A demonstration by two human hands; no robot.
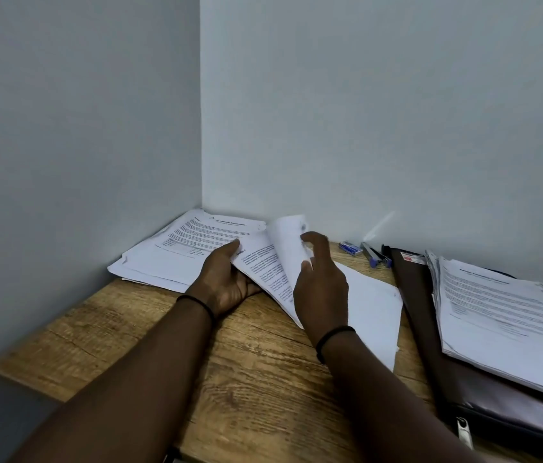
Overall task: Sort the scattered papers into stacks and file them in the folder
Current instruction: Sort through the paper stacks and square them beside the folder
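Note:
A bundle of printed sheets (260, 262) lies mid-table, its top pages lifted and curling. My left hand (226, 282) grips the bundle's left edge, thumb on top and fingers underneath. My right hand (320, 282) pinches the raised top page (288, 235) between thumb and curled fingers. A blank sheet (373, 312) lies under the bundle to the right. A stack of printed papers (176, 248) rests in the far left corner. Another paper stack (510, 315) lies on the dark brown folder (430, 329) at the right.
The wooden table (256, 369) fits into a corner of grey walls. A blue staple box (350, 247) and a stapler (375, 255) lie by the back wall. The table's left edge (23, 382) drops off. A zip pull (463, 429) hangs at the folder's near corner.

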